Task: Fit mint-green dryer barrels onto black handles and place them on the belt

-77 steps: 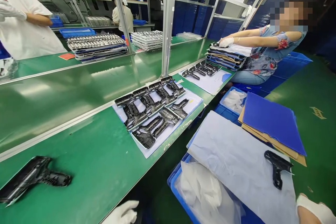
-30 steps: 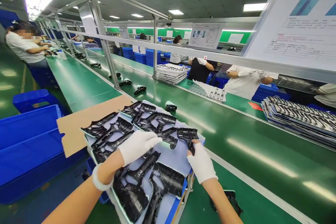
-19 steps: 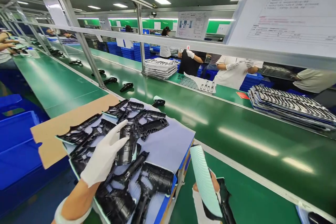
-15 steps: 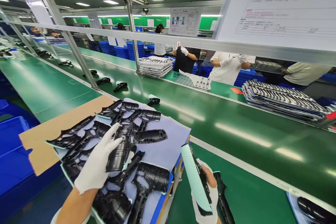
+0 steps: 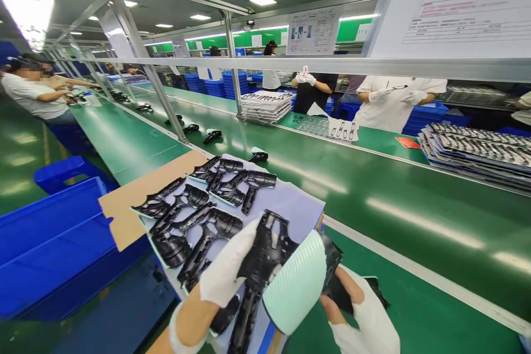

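Head view: the left hand point(image 5: 222, 274), in a white glove, has its fingers point(image 5: 248, 235) closed around a black pistol-shaped shell half point(image 5: 269, 254), its ribbed hollow side up and its grip pointing down toward the near edge; the right hand point(image 5: 365, 312), gloved with bare fingertips, has thumb and forefinger pinched on the black edge of a mint-faced shell half point(image 5: 296, 285); the two pieces overlap in view over the near right part of a lavender sheet point(image 5: 296, 199), and whether they touch cannot be told; more shell halves point(image 5: 211, 232) lie close together on that sheet, mostly toward its left and far sides; a brown cardboard sheet point(image 5: 141, 193) juts out at its left, with blue bins point(image 5: 50, 232) beyond; just past the right hand another shell piece point(image 5: 376, 290), partly hidden, lies on the green bench point(image 5: 435, 310); across a pale rail, dryer-shaped parts point(image 5: 259, 155) sit spaced out along a green conveyor point(image 5: 373, 204); on its far side are stacked trays of parts point(image 5: 477, 146), an orange-red card point(image 5: 409, 142) and a white-shirted person point(image 5: 390, 99) holding a small dark part in gloved hands.
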Available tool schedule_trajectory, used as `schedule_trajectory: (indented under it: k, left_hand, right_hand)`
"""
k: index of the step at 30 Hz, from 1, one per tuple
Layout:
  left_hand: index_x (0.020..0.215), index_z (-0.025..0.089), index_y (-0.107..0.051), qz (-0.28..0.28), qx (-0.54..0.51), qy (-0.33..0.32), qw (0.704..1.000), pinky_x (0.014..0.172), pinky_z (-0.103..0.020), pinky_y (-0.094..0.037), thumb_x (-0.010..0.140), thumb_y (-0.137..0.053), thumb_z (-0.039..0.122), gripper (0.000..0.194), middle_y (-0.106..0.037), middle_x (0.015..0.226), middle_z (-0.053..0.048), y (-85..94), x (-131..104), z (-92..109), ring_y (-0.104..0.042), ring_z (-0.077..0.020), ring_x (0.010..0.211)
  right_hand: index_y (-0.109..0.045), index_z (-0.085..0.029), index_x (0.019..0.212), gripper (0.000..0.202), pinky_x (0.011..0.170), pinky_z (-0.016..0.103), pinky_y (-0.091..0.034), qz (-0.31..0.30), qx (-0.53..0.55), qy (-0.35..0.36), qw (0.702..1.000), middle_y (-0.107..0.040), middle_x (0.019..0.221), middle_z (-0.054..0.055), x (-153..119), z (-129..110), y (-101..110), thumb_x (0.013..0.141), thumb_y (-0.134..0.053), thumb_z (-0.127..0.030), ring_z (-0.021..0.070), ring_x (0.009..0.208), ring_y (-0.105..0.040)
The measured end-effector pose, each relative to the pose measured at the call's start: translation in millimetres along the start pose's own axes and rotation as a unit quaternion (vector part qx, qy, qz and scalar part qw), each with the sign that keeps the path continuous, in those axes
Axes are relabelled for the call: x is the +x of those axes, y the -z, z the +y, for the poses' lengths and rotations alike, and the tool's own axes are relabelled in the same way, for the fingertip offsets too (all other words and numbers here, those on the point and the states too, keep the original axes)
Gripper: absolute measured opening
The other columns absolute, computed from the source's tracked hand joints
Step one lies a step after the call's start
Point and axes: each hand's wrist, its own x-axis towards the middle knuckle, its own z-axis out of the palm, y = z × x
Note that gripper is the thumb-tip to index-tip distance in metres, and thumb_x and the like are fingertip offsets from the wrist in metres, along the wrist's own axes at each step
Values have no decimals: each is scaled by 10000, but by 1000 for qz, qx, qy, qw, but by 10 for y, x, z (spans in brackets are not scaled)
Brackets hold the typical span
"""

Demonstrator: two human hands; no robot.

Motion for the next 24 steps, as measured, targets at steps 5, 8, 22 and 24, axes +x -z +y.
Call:
schedule_trajectory:
  k: [5, 8, 22, 24]
  left_hand:
    - [1351, 245, -622, -77, -29, 61, 995, 1103, -418, -456, 917, -512, 623, 586, -640, 1364, -77, -319, 47, 219, -583, -327, 1265]
    - [1336, 265, -629, -91, -59, 82, 991, 1031, -398, -513, 881, -559, 645, 597, -683, 1289, -78, -399, 36, 228, -636, -315, 1181]
    - [1559, 189, -265, -181, 153, -54, 970, 1208, -620, -85, 629, -657, 825, 1193, -227, 1618, -223, -381, -82, 220, -152, -441, 1499]
    - [1523, 177, -317, -158, 209, -105, 959, 1193, -645, -99, 454, -803, 776, 1318, -301, 1573, -260, -447, -46, 245, -213, -479, 1472]
  right_hand:
    - [-537, -260, 1340, 402, 941, 391, -556, -72, -13, 129, 989, -673, 1235, 68, 97, -21, -42, 938, -531, -284, 263, 1082, -666]
    - [-520, -266, 1369, 434, 945, 413, -559, -88, -10, 131, 987, -658, 1266, 69, 96, -4, -86, 937, -535, -291, 272, 1087, -664]
    - [-614, -186, 1141, 542, 508, 312, -539, -379, 309, -223, 843, -636, 586, 19, 97, 4, -22, 919, -439, -648, 208, 520, -622]
    - [-675, -198, 1011, 542, 487, 326, -532, -343, 330, -224, 851, -638, 573, 34, 30, -16, 9, 866, -509, -693, 221, 514, -623]
